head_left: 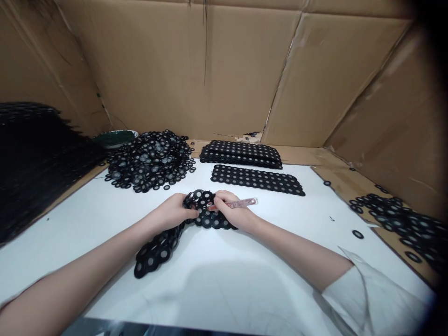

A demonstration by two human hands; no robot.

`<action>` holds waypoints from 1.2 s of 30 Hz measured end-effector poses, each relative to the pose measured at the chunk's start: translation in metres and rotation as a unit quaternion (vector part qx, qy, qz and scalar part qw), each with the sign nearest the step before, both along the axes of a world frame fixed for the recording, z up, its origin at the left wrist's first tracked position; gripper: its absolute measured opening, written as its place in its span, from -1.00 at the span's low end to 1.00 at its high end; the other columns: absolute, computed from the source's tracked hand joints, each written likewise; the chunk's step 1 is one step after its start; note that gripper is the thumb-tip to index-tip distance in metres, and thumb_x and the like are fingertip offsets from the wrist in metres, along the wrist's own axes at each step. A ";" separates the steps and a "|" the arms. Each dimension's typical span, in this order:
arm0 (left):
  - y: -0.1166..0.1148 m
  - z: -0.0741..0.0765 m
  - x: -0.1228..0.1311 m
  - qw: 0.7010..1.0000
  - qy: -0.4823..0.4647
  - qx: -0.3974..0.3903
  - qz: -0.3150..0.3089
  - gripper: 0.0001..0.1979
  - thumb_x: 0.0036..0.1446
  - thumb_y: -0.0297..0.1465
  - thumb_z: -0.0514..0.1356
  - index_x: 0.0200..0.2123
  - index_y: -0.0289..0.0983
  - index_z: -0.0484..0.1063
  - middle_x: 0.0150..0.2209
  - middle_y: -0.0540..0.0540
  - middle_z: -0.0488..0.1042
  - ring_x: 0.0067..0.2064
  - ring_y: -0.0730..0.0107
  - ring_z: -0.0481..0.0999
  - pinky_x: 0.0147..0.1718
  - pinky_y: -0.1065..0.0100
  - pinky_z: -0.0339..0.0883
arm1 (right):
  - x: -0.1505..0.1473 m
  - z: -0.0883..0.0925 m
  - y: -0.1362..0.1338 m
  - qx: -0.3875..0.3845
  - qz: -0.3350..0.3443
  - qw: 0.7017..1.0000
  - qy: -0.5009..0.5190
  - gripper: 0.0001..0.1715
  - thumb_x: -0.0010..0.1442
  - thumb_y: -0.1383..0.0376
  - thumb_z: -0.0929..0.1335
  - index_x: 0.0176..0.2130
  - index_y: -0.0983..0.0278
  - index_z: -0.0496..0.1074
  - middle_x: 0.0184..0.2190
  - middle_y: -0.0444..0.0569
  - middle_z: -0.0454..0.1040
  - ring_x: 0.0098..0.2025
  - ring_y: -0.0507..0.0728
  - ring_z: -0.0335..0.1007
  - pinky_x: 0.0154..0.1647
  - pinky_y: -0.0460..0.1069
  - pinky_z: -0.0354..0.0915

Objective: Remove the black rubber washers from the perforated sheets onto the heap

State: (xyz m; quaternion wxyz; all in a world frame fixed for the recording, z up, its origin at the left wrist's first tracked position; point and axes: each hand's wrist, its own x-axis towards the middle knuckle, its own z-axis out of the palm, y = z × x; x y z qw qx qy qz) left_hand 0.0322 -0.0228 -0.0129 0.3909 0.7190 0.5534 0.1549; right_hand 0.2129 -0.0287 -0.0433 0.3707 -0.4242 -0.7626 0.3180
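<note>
A black rubber sheet of joined rings (164, 245) lies crumpled on the white table (245, 280) in front of me. My left hand (173, 212) is closed on the sheet's upper part, pinching its edge. My right hand (233, 212) is closed around a clear pen-like tool with a reddish core (245, 202), its tip pressed against the sheet near the other hand. A pile of loose black rings (150, 161) sits at the back left.
A flat ring sheet (257, 179) lies behind my hands, and a stack of such sheets (241, 153) behind that. More black sheets (31, 158) are heaped at the left. Loose rings (402, 221) lie on cardboard at the right. A green dish (115, 138) and cardboard walls (227, 70) surround.
</note>
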 end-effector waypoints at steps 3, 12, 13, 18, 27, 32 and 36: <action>0.000 -0.001 0.000 1.000 -0.002 -0.002 0.012 -0.90 -0.23 -0.37 0.11 -0.59 -0.30 0.29 -0.60 0.06 0.31 -0.50 0.40 0.28 -0.51 0.41 0.10 | -0.002 0.000 -0.001 0.018 -0.004 1.000 -0.018 -0.68 0.14 0.37 0.12 -0.63 0.27 0.10 -0.56 -0.15 0.21 -0.38 0.02 0.14 -0.24 -0.03 0.07; -0.004 -0.006 0.004 0.993 -0.062 -0.043 0.087 -0.85 -0.21 -0.33 0.10 -0.59 -0.32 0.29 -0.63 0.05 0.29 -0.56 0.44 0.26 -0.57 0.42 0.08 | -0.004 0.001 -0.005 0.019 -0.013 0.999 -0.025 -0.68 0.16 0.33 0.12 -0.58 0.27 0.20 -0.46 -0.12 0.25 -0.27 0.05 0.13 -0.19 0.00 0.06; -0.004 -0.006 0.005 0.993 -0.060 -0.045 0.088 -0.85 -0.21 -0.33 0.10 -0.59 -0.32 0.30 -0.63 0.04 0.30 -0.56 0.44 0.27 -0.57 0.42 0.08 | -0.004 0.001 -0.005 0.014 -0.016 1.000 -0.023 -0.68 0.16 0.32 0.12 -0.58 0.27 0.20 -0.46 -0.12 0.25 -0.27 0.05 0.13 -0.20 0.00 0.06; -0.003 -0.001 0.004 0.993 -0.070 -0.068 0.072 -0.83 -0.20 -0.32 0.12 -0.52 -0.32 0.34 -0.56 0.01 0.38 -0.50 0.39 0.33 -0.53 0.41 0.12 | -0.002 0.003 -0.005 0.006 -0.013 1.000 -0.017 -0.66 0.17 0.32 0.11 -0.61 0.28 0.16 -0.48 -0.12 0.22 -0.29 0.05 0.12 -0.22 -0.01 0.07; -0.016 -0.002 0.010 0.991 -0.095 -0.041 0.087 -0.85 -0.19 -0.33 0.09 -0.58 -0.32 0.26 -0.62 0.03 0.29 -0.57 0.46 0.25 -0.59 0.43 0.07 | -0.008 0.001 -0.008 0.074 -0.056 0.988 -0.126 -0.71 0.15 0.32 0.13 -0.58 0.27 0.14 -0.45 -0.09 0.21 -0.24 0.09 0.06 -0.21 0.04 0.04; -0.026 0.008 0.017 0.992 -0.063 -0.047 0.095 -0.85 -0.17 -0.33 0.07 -0.63 -0.29 0.18 -0.67 0.07 0.18 -0.60 0.49 0.17 -0.63 0.45 0.00 | -0.008 0.002 -0.006 0.141 -0.061 0.970 -0.189 -0.72 0.16 0.30 0.12 -0.56 0.26 0.16 -0.47 -0.06 0.21 -0.26 0.12 0.05 -0.23 0.05 0.01; -0.016 0.010 0.010 0.999 -0.026 -0.030 0.029 -0.74 -0.12 -0.20 0.09 -0.56 -0.31 0.30 -0.60 0.03 0.31 -0.53 0.43 0.25 -0.58 0.43 0.05 | -0.002 0.002 -0.002 0.105 -0.044 0.981 -0.158 -0.72 0.15 0.29 0.13 -0.56 0.26 0.19 -0.46 -0.07 0.24 -0.26 0.10 0.07 -0.24 0.03 0.03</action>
